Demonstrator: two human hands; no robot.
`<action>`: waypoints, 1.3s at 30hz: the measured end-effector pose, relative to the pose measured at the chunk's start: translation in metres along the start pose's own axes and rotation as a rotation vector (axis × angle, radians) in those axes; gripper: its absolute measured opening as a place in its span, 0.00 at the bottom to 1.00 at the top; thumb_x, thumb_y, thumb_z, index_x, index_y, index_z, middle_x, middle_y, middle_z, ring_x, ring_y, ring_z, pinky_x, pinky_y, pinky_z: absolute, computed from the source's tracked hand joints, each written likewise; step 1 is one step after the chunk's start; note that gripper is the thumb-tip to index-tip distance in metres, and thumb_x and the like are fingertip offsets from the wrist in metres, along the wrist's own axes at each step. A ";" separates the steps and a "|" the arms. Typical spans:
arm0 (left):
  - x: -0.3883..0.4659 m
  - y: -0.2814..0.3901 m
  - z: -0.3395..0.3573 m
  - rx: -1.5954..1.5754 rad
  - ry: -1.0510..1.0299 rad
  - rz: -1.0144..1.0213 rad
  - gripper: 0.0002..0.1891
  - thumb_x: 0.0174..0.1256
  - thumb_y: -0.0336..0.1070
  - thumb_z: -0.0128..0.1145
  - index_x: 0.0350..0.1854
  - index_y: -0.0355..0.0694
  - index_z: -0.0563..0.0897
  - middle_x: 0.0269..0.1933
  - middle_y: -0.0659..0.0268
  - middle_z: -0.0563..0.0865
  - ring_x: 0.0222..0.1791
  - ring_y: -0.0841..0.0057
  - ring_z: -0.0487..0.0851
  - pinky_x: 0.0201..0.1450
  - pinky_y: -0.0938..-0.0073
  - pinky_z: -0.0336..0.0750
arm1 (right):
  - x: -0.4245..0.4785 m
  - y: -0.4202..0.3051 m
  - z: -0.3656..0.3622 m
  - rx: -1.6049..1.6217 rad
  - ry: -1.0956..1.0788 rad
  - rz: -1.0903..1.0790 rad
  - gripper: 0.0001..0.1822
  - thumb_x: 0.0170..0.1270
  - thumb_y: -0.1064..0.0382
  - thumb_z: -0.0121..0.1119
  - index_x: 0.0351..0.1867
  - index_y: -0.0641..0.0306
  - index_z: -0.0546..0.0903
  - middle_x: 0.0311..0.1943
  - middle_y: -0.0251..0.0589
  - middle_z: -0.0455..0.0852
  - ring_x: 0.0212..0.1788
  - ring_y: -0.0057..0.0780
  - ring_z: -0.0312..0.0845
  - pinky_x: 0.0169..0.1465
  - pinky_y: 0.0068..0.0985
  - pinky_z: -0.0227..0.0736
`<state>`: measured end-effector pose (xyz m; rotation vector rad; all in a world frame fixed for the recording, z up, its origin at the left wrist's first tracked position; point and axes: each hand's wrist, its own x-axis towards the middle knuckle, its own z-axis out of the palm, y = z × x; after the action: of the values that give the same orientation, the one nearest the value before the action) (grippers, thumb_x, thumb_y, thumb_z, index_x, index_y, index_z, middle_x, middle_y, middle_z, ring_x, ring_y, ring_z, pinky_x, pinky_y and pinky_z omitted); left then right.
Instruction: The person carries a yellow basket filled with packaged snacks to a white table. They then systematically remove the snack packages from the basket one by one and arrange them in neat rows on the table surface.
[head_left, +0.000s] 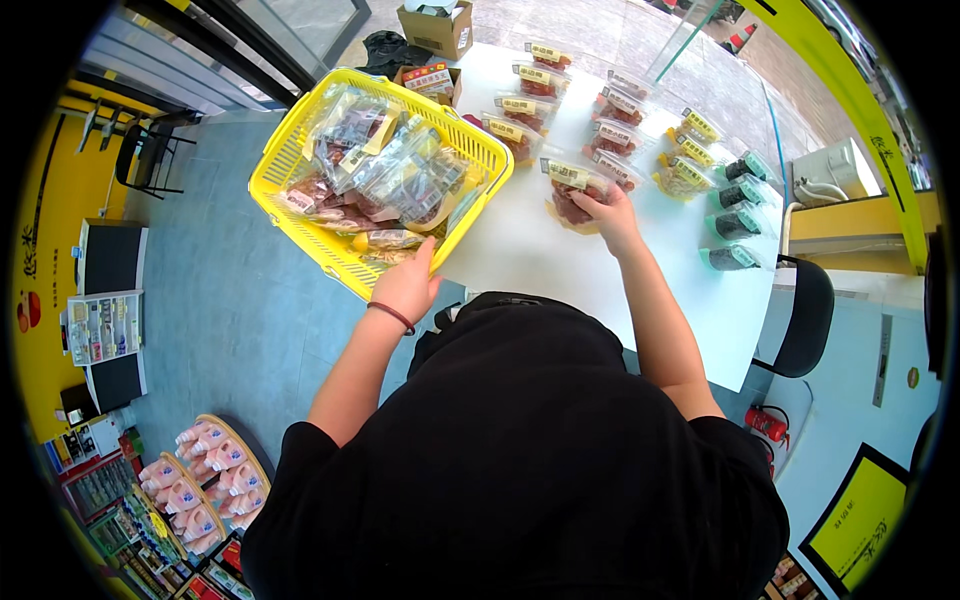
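Note:
My left hand (407, 286) grips the near rim of a yellow plastic shopping basket (311, 251), which is tilted at the table's left edge. Inside it lies a loose heap of clear snack pouches (401, 176), some holding dark reddish dried fruit. Over the white table (517, 255), my right hand (611, 221) pinches a clear pouch of reddish dried fruit (574, 196) with a printed yellow label. Just beyond that pouch, similar red pouches (510, 135) stand in a row. A second row of red pouches (616, 136) is to the right of it.
Farther right stand yellow-labelled pouches (684, 171) and green-edged pouches of dark pieces (736, 223). Cardboard boxes (439, 34) sit at the far left of the table. A black chair (806, 319) is by its right side. Pink bottles (225, 454) fill a display behind me, lower left.

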<state>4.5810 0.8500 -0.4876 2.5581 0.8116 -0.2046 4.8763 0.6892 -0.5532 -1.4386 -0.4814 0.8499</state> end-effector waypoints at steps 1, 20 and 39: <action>0.000 -0.004 0.005 0.021 -0.024 -0.019 0.23 0.57 0.37 0.56 0.55 0.38 0.68 0.35 0.47 0.82 0.34 0.51 0.82 0.36 0.55 0.76 | 0.006 0.005 0.010 0.014 0.036 -0.005 0.18 0.57 0.68 0.64 0.49 0.68 0.75 0.42 0.39 0.83 0.42 0.23 0.79 0.47 0.23 0.75; -0.021 -0.050 -0.004 -0.068 -0.107 0.057 0.19 0.60 0.45 0.57 0.49 0.42 0.73 0.28 0.50 0.82 0.30 0.51 0.80 0.32 0.56 0.74 | 0.085 0.095 0.086 0.099 0.039 -0.008 0.16 0.54 0.71 0.65 0.46 0.62 0.79 0.38 0.35 0.83 0.39 0.20 0.78 0.42 0.17 0.73; 0.128 -0.163 -0.033 -0.148 0.480 0.103 0.24 0.55 0.41 0.63 0.52 0.35 0.76 0.48 0.52 0.82 0.50 0.57 0.79 0.53 0.66 0.72 | 0.012 0.120 0.066 -0.075 0.333 0.165 0.27 0.59 0.66 0.61 0.60 0.65 0.68 0.55 0.44 0.75 0.53 0.29 0.72 0.54 0.26 0.69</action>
<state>4.5914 1.0493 -0.5533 2.5267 0.8180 0.5012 4.8085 0.7323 -0.6646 -1.6681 -0.1454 0.7074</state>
